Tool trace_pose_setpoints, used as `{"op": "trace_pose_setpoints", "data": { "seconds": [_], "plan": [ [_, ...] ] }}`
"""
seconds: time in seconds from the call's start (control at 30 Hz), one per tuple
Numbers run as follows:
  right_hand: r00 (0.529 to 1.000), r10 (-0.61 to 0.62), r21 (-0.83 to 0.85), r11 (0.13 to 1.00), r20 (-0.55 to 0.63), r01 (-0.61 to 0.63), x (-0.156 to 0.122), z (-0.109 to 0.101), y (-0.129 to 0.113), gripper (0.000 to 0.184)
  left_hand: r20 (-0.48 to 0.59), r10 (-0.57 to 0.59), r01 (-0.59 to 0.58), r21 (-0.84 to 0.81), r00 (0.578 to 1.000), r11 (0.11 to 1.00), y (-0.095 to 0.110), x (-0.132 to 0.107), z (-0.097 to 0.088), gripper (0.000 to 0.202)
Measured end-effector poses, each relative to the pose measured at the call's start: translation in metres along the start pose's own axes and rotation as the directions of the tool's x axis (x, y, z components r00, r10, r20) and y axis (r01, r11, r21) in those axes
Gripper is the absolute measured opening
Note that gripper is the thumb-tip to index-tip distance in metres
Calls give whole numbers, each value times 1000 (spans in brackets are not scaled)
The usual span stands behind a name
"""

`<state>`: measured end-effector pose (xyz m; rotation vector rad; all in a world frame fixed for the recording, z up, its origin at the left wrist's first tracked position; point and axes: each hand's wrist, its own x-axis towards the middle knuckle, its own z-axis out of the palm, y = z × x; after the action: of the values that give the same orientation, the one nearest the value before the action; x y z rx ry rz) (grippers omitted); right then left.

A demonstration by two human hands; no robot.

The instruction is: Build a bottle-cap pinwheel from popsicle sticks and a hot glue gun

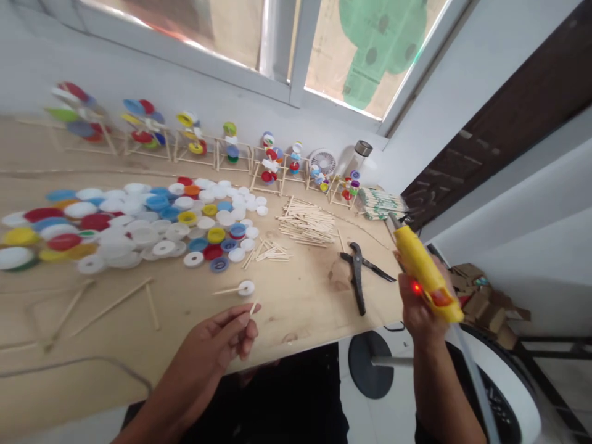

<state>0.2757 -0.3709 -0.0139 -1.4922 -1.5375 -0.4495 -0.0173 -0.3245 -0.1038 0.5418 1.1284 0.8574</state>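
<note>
Cap-wheel frames stand assembled, many loose caps seemingly unused; left hand pinches short stick, right hand grips glue gun.

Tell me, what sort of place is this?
Probably a small craft workspace: colourful bottle caps cover part of a wooden table, stick-framed cap wheels stand in a row behind them, and there's a yellow hot-glue gun.
</note>
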Motion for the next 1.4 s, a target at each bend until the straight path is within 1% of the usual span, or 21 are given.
{"op": "trace_pose_setpoints", "data": {
  "seconds": [0.07, 0.13, 0.17, 0.27, 0.33, 0.4, 0.6, 0.77, 0.83, 0.93, 1.07, 1.13, 1.2, 1.23, 1.27, 1.3, 1.33, 1.37, 1.4],
  "plan": [
    [997, -36, -75, 996, 66, 40, -15, 2, 26, 18, -13, -13, 13, 24, 1000, 1000, -2, -2, 0, 45],
    [984, -108, -95, 988, 143, 122, -34, 8, 54, 18, -21, -19, 20, 39, 1000, 999, -4, -5, -1, 45],
    [977, -122, -145, 978, 172, 148, -45, 11, 68, 18, -22, -21, 22, 44, 1000, 999, -5, -6, -1, 44],
    [962, -44, -322, 938, 270, 133, -69, 19, 101, 18, -16, -27, 27, 48, 1000, 998, -8, -10, 0, 40],
    [939, 3, -400, 906, 343, 143, -78, 23, 114, 18, -9, -16, 17, 46, 1000, 999, -9, -14, 1, 40],
    [922, 26, -436, 886, 385, 158, -81, 25, 122, 18, -6, 1, -1, 47, 1000, 999, -11, -18, 2, 40],
    [915, 67, -503, 850, 397, 156, -82, 36, 128, 18, 12, 29, -30, 50, 1000, 998, -19, -28, 1, 43],
    [894, 74, -496, 850, 442, 175, -81, 36, 133, 16, 26, 47, -48, 19, 999, 999, -20, -33, 2, 45],
    [877, 89, -469, 867, 472, 165, -80, 35, 137, 22, 34, 36, -36, 6, 999, 999, -16, -36, 6, 46],
    [844, 129, -399, 911, 520, 107, -79, 33, 145, 36, 28, 20, -19, -18, 999, 1000, -13, -40, 8, 44],
    [819, 168, -350, 936, 549, 43, -77, 25, 151, 46, 33, 27, -25, -52, 999, 998, -13, -38, 4, 43],
    [816, 190, -365, 930, 545, 27, -75, 15, 147, 47, 36, 42, -39, -71, 998, 997, -13, -36, 1, 44],
    [848, 212, -371, 928, 486, -20, -72, 4, 131, 41, 34, 50, -46, -93, 998, 995, -12, -34, -1, 45],
    [876, 226, -350, 934, 426, -71, -72, 2, 117, 36, 30, 51, -47, -107, 998, 993, -11, -33, -1, 45],
    [898, 240, -288, 948, 369, -135, -72, 2, 99, 31, 24, 49, -46, -122, 999, 991, -10, -31, -1, 46],
    [910, 261, -172, 962, 323, -215, -74, 5, 77, 27, 17, 47, -44, -138, 999, 990, -10, -30, -1, 46],
    [898, 304, -33, 950, 318, -309, -76, 12, 51, 24, 11, 44, -42, -151, 999, 988, -10, -29, -1, 46],
    [869, 339, 113, 909, 361, -402, -80, 23, 24, 22, 7, 43, -42, -163, 999, 986, -10, -28, 0, 47],
    [815, 350, 249, 831, 461, -497, -84, 36, -5, 22, 4, 47, -45, -174, 999, 984, -10, -28, 0, 47]
  ]
}}
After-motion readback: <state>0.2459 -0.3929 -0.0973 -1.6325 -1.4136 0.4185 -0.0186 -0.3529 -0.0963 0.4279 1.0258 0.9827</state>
